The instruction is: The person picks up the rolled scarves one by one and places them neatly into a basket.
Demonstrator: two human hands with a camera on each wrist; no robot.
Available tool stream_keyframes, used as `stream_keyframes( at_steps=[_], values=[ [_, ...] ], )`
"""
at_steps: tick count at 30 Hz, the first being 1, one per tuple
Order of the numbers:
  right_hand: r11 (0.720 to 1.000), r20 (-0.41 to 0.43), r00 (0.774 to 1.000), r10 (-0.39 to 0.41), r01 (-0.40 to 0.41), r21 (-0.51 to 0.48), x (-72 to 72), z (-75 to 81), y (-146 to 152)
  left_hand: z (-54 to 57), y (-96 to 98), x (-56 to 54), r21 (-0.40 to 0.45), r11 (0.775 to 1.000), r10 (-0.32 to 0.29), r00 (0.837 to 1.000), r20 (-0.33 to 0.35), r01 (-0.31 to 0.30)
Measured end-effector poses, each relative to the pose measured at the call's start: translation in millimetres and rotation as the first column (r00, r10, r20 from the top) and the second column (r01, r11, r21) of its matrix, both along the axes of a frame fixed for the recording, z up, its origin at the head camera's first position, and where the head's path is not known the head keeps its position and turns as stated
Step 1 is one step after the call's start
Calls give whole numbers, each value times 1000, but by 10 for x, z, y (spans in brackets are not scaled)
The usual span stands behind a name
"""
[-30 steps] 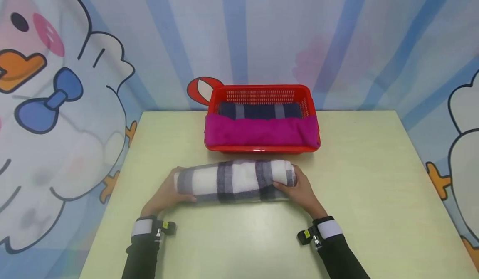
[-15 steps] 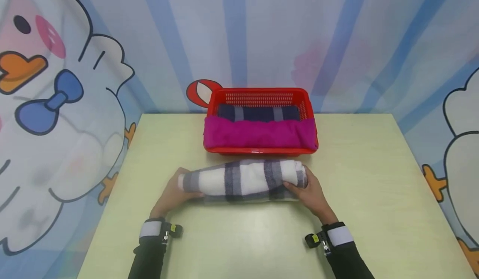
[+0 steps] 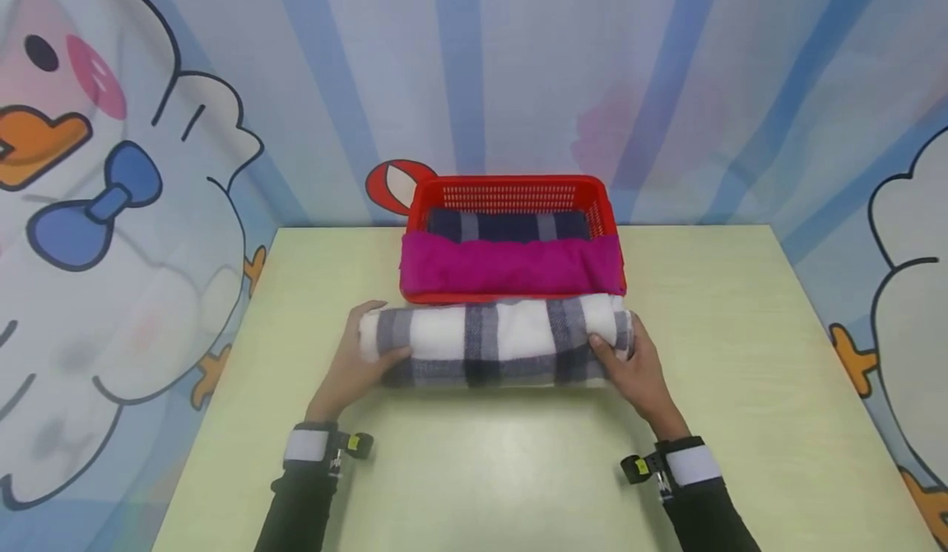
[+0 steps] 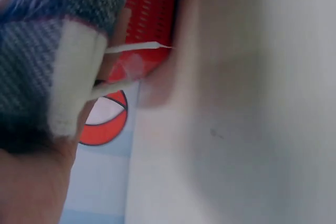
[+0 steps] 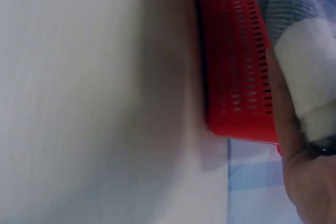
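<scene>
A rolled or folded plaid cloth (image 3: 511, 342), white with grey and dark checks, is held crosswise between both hands in front of the red basket (image 3: 511, 297). My left hand (image 3: 359, 363) grips its left end, thumb on the near side. At the other end, my right hand (image 3: 637, 367) pinches it with the thumb in front and the fingers behind. Wrist views show the cloth raised off the table, with the basket's perforated wall beyond. Inside the basket lie a magenta cloth (image 3: 511, 264) at the front and a dark blue striped cloth (image 3: 511, 226) behind.
The pale yellow table (image 3: 489, 470) extends to both sides and toward me. A printed backdrop (image 3: 518, 67) with cartoon figures stands directly behind the basket and along the sides.
Both hands have carried the plaid cloth to the right, then up and forward toward the basket. It now overlaps the basket's front edge in the head view.
</scene>
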State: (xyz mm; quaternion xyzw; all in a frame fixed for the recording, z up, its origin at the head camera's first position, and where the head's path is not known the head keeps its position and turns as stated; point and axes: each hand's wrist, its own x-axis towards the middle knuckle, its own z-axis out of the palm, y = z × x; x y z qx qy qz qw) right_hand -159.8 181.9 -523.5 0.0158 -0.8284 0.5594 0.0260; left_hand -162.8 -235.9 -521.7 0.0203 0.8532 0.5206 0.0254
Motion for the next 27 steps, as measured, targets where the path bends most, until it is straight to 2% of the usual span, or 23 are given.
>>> stream_keyframes(
  at_steps=[4,10,15,23,27],
  values=[
    [1000,-13,1000,-15,15,14,-61,82,37,115,82,-87,18,1000,24,1000,7,-24],
    [1000,-46,999,-16,15,-11,-186,216,58,272,165,-223,37,997,77,995,-67,-74],
    [997,-80,996,-41,36,-63,-266,289,64,377,231,-310,59,995,87,992,-91,-82],
    [995,-69,996,-55,49,-90,-386,380,59,561,262,-464,56,993,110,990,-85,-105],
    [996,-32,999,-41,39,-83,-422,408,76,598,279,-524,51,993,108,993,-57,-105]
  ],
)
